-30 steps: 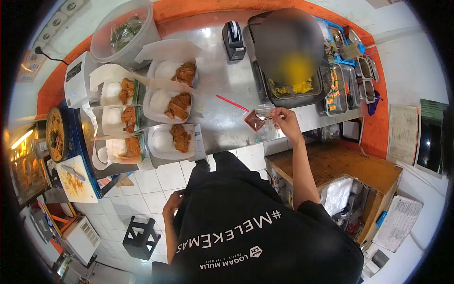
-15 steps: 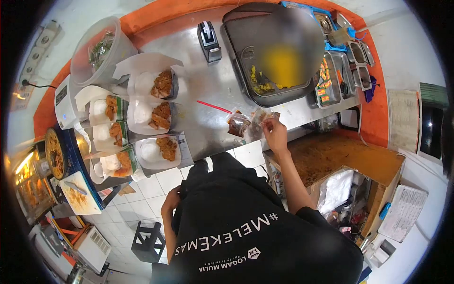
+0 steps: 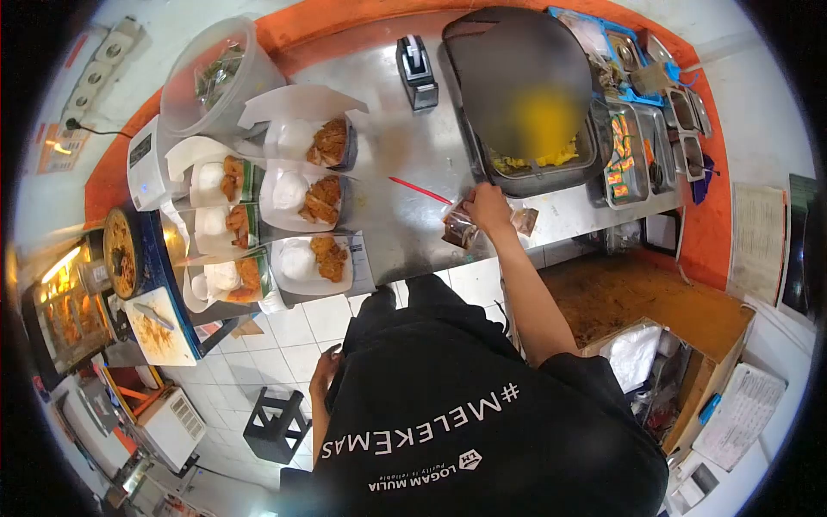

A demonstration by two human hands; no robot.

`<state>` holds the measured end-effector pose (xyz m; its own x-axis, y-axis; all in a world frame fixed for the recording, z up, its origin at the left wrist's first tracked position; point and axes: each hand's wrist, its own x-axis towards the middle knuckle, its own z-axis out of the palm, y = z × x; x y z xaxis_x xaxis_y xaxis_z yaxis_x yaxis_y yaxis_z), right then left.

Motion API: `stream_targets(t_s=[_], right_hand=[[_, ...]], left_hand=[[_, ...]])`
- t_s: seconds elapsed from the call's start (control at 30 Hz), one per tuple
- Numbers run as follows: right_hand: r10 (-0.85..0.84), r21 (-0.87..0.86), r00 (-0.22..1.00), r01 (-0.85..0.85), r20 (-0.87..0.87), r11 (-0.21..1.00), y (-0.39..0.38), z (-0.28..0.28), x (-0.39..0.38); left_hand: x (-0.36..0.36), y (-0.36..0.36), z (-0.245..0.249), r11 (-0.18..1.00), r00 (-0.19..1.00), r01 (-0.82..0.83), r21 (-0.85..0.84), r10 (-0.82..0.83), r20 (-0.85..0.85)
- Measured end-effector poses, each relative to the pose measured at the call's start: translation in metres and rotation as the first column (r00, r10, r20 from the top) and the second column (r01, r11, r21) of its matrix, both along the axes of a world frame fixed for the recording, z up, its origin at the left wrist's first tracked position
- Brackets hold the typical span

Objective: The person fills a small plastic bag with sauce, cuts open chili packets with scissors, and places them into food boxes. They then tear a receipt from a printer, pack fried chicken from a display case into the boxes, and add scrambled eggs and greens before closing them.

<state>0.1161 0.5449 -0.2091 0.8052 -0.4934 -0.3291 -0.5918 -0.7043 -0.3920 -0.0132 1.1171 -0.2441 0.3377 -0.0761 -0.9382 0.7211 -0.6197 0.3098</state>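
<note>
My right hand is over the steel counter's front part, fingers curled down beside the corner of the big dark pan. What the fingertips touch is hidden under the hand. Just below it lies a small clear packet with dark brown contents, and another such packet is to its right. A thin red stick points towards the hand from the left. My left hand hangs low beside my black shirt, loosely open and with nothing visible in it.
Several white boxes of rice and fried chicken stand on the left, near a clear tub. A tape dispenser sits at the back. Sachets fill a metal tray at right. A black stool stands on the floor.
My right hand has moved left, off the right packet to above the left one. The whole view has shifted, so the counter appears further right. My left hand still hangs low.
</note>
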Motion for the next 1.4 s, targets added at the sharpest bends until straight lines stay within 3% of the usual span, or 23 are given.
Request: stream_targets(t_s=[0.1,0.2,0.27,0.4,0.43,0.5,0.57,0.7,0.77,0.8,0.9,1.0,1.1,1.23,1.27,1.3,1.33,1.4], right_hand=[[0.046,0.040,0.997,-0.043,-0.061,0.998,0.004,0.006,0.006],[0.065,0.062,0.998,-0.064,-0.015,0.996,0.009,0.000,0.002],[0.100,0.159,0.995,-0.100,0.006,0.982,0.002,0.011,0.001],[-0.006,0.251,0.967,-0.059,0.254,0.966,-0.007,0.039,-0.012],[0.000,0.240,0.937,-0.089,0.349,0.967,-0.012,0.036,-0.017],[-0.030,0.210,0.909,-0.064,0.415,0.976,-0.002,0.079,-0.012],[0.158,-0.047,0.797,-0.161,0.583,0.986,0.008,0.109,-0.003],[0.226,-0.090,0.747,-0.219,0.625,0.972,0.079,0.199,0.043],[0.120,0.030,0.790,-0.172,0.601,0.985,0.127,0.232,0.068],[0.070,0.084,0.813,-0.144,0.578,0.986,0.153,0.242,0.078],[0.089,0.201,0.746,-0.290,0.660,0.936,0.231,0.248,0.118],[0.173,0.218,0.725,-0.411,0.667,0.885,0.314,0.239,0.159],[0.175,0.334,0.753,-0.471,0.634,0.817,0.380,0.218,0.193],[0.128,0.447,0.747,-0.516,0.653,0.731,0.421,0.197,0.224],[0.133,0.440,0.739,-0.524,0.660,0.729,0.426,0.195,0.228],[0.158,0.407,0.738,-0.523,0.656,0.749,0.430,0.195,0.230],[0.182,0.371,0.735,-0.520,0.653,0.770,0.433,0.196,0.231],[0.173,0.383,0.753,-0.502,0.635,0.776,0.436,0.195,0.228]], left_hand=[[-0.033,0.030,-0.019,0.933,0.940,-0.335,-0.134,0.321,-0.114],[-0.056,0.041,-0.025,0.861,0.876,-0.478,-0.173,0.452,-0.170],[-0.066,0.045,-0.026,0.853,0.868,-0.492,-0.178,0.463,-0.179],[-0.077,0.050,-0.031,0.853,0.875,-0.481,-0.205,0.451,-0.176],[-0.080,0.053,-0.033,0.852,0.878,-0.476,-0.220,0.446,-0.173],[-0.081,0.057,-0.039,0.856,0.891,-0.453,-0.250,0.423,-0.165],[-0.080,0.063,-0.045,0.868,0.915,-0.404,-0.290,0.381,-0.134],[-0.068,0.088,-0.049,0.877,0.949,-0.314,-0.365,0.303,-0.087],[-0.054,0.101,-0.044,0.873,0.934,-0.351,-0.338,0.301,-0.192],[-0.046,0.105,-0.039,0.857,0.848,-0.464,-0.223,0.357,-0.392],[-0.045,0.140,-0.058,0.881,0.858,-0.418,-0.224,0.300,-0.417],[-0.041,0.159,-0.052,0.845,0.865,-0.462,-0.269,0.362,-0.348],[-0.061,0.178,-0.075,0.671,0.791,-0.610,-0.423,0.549,-0.270],[-0.083,0.202,-0.097,0.701,0.790,-0.595,-0.393,0.600,-0.127],[-0.058,0.204,-0.067,0.880,0.914,-0.393,-0.268,0.405,-0.011],[-0.070,0.213,-0.088,0.987,0.929,-0.149,-0.063,0.162,0.334],[-0.031,0.210,-0.043,0.989,0.875,-0.148,0.023,0.120,0.469],[0.035,0.210,0.006,0.959,0.689,-0.278,-0.050,0.235,0.686]])
